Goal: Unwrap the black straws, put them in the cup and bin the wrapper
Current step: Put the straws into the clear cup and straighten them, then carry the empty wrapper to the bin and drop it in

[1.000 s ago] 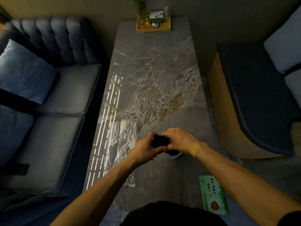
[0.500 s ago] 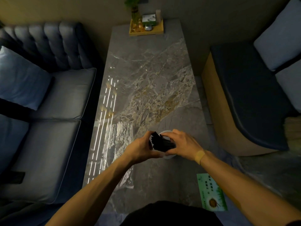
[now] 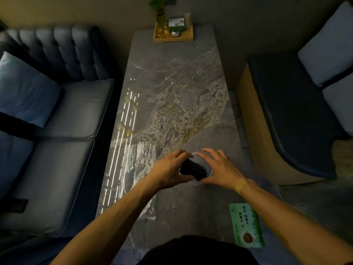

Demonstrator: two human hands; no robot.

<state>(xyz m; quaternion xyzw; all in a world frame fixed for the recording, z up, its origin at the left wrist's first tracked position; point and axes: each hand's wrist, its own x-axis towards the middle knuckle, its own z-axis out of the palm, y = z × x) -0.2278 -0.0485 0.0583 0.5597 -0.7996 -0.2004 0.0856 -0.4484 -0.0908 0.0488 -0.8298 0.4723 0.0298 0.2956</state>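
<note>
A bundle of black straws (image 3: 193, 169) leans to the left with its lower ends inside a white cup (image 3: 208, 170) on the grey marble table (image 3: 172, 73). My left hand (image 3: 170, 169) is wrapped around the upper ends of the straws. My right hand (image 3: 217, 169) rests on the cup's right side with its fingers spread over the rim. The clear crinkled plastic wrapper (image 3: 137, 165) lies flat on the table to the left of my hands, partly under my left forearm.
A green printed card (image 3: 247, 225) lies near the table's front right corner. A wooden tray (image 3: 172, 34) with a plant and small items stands at the far end. A dark sofa (image 3: 57, 111) runs along the left, a bench seat (image 3: 286, 121) along the right.
The straws have gone from held upright above the cup to leaning with their lower ends inside it. My right hand has loosened and spread its fingers over the cup.
</note>
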